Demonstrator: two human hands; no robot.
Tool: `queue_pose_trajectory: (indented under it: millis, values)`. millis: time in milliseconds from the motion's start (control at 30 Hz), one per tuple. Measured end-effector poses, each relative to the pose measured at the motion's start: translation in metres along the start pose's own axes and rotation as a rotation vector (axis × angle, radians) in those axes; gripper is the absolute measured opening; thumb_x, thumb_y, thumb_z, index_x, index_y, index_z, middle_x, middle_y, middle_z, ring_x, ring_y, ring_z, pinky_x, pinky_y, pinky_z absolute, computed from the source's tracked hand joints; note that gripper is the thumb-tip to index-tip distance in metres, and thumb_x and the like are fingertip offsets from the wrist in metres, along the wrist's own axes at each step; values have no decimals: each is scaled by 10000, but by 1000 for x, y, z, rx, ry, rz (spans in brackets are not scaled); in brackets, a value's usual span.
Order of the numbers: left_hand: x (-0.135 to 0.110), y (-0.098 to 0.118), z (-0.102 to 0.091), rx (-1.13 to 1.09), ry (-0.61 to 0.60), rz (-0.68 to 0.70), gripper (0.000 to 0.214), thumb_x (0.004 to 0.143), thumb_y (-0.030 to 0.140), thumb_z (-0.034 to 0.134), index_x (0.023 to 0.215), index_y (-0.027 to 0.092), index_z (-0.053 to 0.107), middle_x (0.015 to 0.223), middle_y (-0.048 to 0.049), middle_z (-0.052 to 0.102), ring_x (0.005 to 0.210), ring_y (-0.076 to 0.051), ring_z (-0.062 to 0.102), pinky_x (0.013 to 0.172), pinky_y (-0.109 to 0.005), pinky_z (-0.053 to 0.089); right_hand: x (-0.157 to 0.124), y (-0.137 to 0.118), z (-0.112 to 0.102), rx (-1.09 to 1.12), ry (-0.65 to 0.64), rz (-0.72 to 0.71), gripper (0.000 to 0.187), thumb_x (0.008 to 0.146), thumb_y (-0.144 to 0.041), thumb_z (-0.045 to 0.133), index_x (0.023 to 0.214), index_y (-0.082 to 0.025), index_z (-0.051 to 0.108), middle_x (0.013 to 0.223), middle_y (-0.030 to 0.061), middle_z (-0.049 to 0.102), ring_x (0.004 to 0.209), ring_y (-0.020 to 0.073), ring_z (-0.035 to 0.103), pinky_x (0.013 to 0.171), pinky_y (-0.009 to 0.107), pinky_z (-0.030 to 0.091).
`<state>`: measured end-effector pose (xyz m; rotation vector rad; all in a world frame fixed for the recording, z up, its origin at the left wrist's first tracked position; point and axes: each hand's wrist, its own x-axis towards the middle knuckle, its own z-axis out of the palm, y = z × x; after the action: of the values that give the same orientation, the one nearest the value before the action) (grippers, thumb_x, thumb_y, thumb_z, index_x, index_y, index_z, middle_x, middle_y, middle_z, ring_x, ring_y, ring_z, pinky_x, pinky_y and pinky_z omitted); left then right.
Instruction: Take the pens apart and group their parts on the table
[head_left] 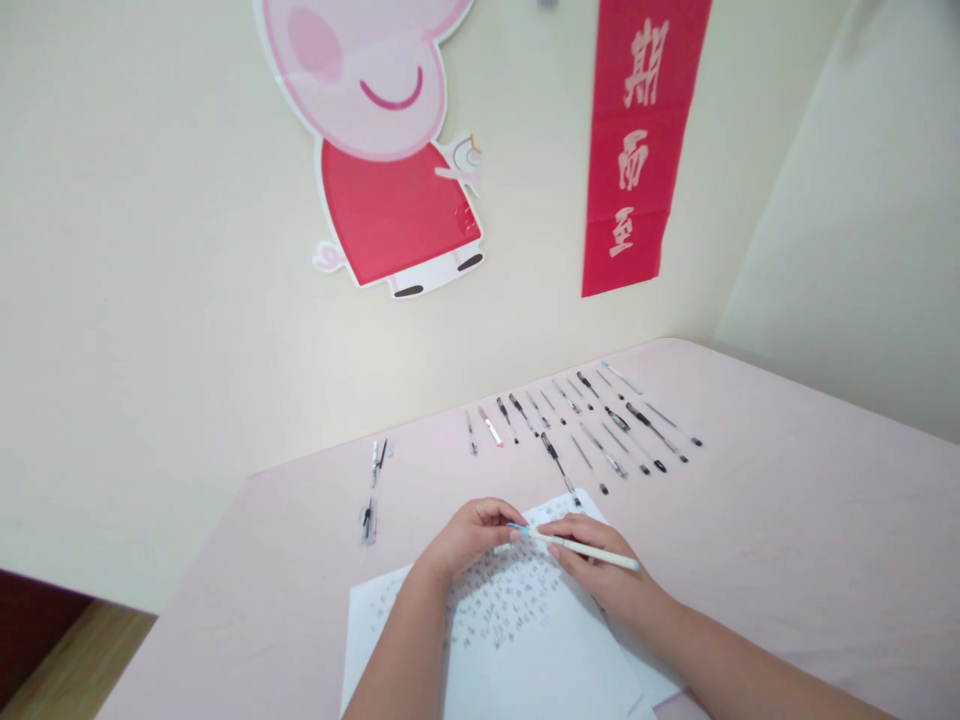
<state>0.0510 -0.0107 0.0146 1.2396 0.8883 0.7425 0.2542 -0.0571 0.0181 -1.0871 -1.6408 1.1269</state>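
My right hand (600,568) holds a slim white pen (592,551) with light blue ends, lying across its fingers. My left hand (471,535) pinches the pen's left end, at its blue tip or cap. Both hands rest over a white sheet of paper (517,640) covered with handwriting, on a pale pink table (787,540). Another white sheet lies under it.
Several pens (600,420) lie in a row on the table beyond the paper, near the wall. Two more pens (373,485) lie apart to the left. A cartoon pig cutout (390,150) and a red banner (637,140) hang on the cream wall. The table's left edge drops to a wooden floor.
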Motion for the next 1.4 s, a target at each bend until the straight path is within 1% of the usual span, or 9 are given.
queue_pose_trajectory:
  millis: [167,233,333,433,500,667,867,1100,1400]
  values:
    - [0,1,1,8,18,-7,277,546,312,799,748,148,703,678,-24,641,614,-111,522,632,-246,383,1,2,3,178,51,71,170,725,-325,629,815,-191,576,695,-8,563,628,133,523,578,243,424]
    - [0,0,1,2,30,-6,287,542,310,801,760,152,702,696,-27,646,622,-113,527,632,-245,381,1,2,4,245,55,61,198,718,-340,649,803,-193,548,686,-20,533,624,121,502,565,230,408]
    - [0,-1,1,-3,35,-4,287,549,306,799,771,153,700,718,-33,651,645,-119,536,644,-246,382,-1,1,3,318,14,86,262,734,-391,646,874,-189,556,723,-1,560,633,121,509,554,228,404]
    - [0,-1,0,-5,40,0,277,556,299,796,770,153,696,716,-30,648,652,-117,534,651,-246,379,-1,3,1,365,-23,141,337,779,-471,582,956,-184,561,788,37,621,582,115,515,479,217,379]
    - [-1,-1,0,-6,54,0,271,558,294,796,765,153,693,719,-28,646,656,-114,532,653,-243,376,-2,4,0,380,-17,150,396,803,-524,524,982,-174,577,820,63,646,570,121,528,456,220,375]
    - [-1,0,1,-24,75,1,271,546,300,802,738,149,685,690,-19,638,642,-110,527,640,-237,369,-3,9,0,329,21,143,519,831,-582,437,1003,-141,650,735,82,667,538,129,529,472,246,408]
    - [-2,-1,0,-51,129,-1,259,503,281,821,671,140,684,632,-9,628,608,-104,520,629,-238,362,-4,13,1,351,-34,122,527,847,-571,428,1081,-149,639,800,95,662,572,135,545,469,249,431]
    - [-3,2,0,-58,143,-11,255,478,280,828,646,143,692,616,-10,628,597,-110,524,633,-249,377,-4,12,3,376,-76,95,494,844,-566,439,1071,-176,641,921,116,651,690,162,586,510,262,474]
    - [-3,2,0,-40,131,3,257,490,283,825,650,136,686,625,-11,626,601,-107,521,630,-243,377,-5,11,3,335,-87,91,511,846,-572,426,1084,-167,628,899,107,643,632,142,564,506,258,473]
